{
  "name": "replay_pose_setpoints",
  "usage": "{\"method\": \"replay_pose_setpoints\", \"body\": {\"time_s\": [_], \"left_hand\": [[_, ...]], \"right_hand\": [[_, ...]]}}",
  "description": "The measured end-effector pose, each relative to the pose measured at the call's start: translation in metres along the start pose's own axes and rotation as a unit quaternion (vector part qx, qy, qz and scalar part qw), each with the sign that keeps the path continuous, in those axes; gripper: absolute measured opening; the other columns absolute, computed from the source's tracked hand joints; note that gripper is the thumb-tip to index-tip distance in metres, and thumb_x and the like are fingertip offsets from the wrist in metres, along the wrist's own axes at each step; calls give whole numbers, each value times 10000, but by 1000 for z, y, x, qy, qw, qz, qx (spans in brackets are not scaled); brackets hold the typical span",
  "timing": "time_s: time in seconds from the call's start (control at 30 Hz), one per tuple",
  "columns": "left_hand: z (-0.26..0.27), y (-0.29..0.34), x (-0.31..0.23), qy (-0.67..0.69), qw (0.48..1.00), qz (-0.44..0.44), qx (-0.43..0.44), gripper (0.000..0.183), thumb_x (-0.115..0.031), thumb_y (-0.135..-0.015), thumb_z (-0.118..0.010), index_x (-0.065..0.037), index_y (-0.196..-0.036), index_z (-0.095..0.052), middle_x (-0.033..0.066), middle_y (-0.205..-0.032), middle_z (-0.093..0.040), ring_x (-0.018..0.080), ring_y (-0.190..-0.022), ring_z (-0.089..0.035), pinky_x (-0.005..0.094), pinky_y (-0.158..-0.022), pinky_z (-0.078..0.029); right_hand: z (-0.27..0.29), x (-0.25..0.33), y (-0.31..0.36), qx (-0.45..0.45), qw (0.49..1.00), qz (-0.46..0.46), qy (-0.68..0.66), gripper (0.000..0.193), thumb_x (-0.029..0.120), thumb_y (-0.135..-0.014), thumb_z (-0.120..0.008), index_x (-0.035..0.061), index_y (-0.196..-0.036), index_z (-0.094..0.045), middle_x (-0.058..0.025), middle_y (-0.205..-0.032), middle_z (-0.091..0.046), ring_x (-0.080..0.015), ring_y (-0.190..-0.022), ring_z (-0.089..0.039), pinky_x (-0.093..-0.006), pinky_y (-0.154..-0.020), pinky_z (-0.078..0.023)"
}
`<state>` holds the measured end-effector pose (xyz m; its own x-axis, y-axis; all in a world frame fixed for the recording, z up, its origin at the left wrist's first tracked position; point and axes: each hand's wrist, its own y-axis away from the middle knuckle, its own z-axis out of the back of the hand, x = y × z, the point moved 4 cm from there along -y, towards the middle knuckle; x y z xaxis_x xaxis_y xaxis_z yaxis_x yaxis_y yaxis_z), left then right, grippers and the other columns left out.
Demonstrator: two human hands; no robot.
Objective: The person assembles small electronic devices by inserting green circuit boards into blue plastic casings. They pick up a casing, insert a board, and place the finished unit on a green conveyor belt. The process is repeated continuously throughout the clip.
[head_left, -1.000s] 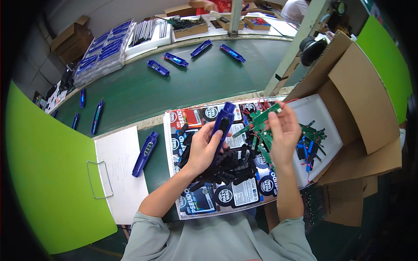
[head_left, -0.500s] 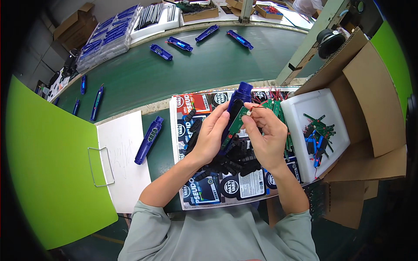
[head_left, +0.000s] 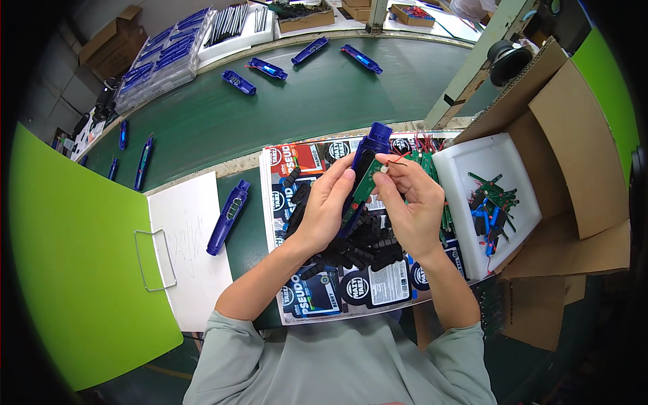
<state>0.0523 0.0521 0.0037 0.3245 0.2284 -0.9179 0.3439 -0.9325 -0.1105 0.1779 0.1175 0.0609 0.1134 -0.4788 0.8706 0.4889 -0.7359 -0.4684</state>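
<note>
My left hand [head_left: 329,206] is closed round a long dark-blue plastic housing [head_left: 380,135], held tilted with its upper end pointing away from me. Over the housing's open side lies a narrow green circuit board [head_left: 365,187]. My right hand [head_left: 413,206] pinches the board's upper end between thumb and fingers, beside a small white connector and thin red and black wires. Below the hands, several black ribbed pieces [head_left: 364,251] lie heaped on a printed sheet [head_left: 317,273]; the hands hide part of the heap.
Another blue housing [head_left: 228,217] lies to the left, beside white paper [head_left: 182,233]. A white foam tray [head_left: 459,216] holding boards and blue parts stands against an open carton [head_left: 553,169] at right. Beyond runs a green conveyor belt [head_left: 304,101] with several housings. A green panel [head_left: 81,270] stands left.
The housings on the belt have shifted slightly left. My hands stay in place, with the right fingers moved a little at the board's upper end.
</note>
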Motion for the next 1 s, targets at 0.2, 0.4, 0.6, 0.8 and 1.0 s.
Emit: {"method": "replay_pose_setpoints", "body": {"time_s": [0.2,0.4,0.6,0.8,1.0], "left_hand": [[-3,2,-2,42,999,29,18,394,-211,-1087,-413,-18,-1422,-489,44,-1030,-645,113,-847,-616,278,-771,-520],[-5,2,-4,6,998,57,18,406,-198,-1086,-401,-14,-1440,-472,51,-1060,-644,106,-857,-627,280,-785,-538],[-14,2,-2,67,997,40,14,414,-197,-1083,-413,-11,-1449,-462,52,-1185,-633,96,-1007,-618,254,-867,-517],[-18,3,0,-7,999,12,35,411,-149,-1058,-472,1,-1440,-447,53,-1139,-626,90,-908,-617,253,-749,-529],[-14,2,-8,-119,993,-22,17,399,-55,-1031,-482,23,-1421,-451,37,-1003,-619,61,-757,-576,225,-653,-490]], "right_hand": [[1,4,-1,15,1000,-24,-2,247,-17,-908,-673,-7,-1154,-697,-81,-863,-695,-116,-691,-677,-268,-631,-551],[5,9,-7,49,997,26,63,275,-16,-893,-688,2,-1167,-694,-96,-837,-678,-142,-666,-665,-280,-613,-534],[5,22,-4,-33,959,144,244,325,-11,-834,-742,18,-1154,-699,-99,-958,-549,-183,-738,-578,-314,-613,-483],[7,1,-4,-85,972,96,195,509,-3,-791,-764,30,-1257,-562,-77,-1003,-510,-146,-757,-500,-293,-689,-444],[-1,-14,-10,-72,995,-57,29,586,14,-795,-772,31,-1316,-504,-29,-954,-539,-87,-759,-525,-247,-648,-424]]}}
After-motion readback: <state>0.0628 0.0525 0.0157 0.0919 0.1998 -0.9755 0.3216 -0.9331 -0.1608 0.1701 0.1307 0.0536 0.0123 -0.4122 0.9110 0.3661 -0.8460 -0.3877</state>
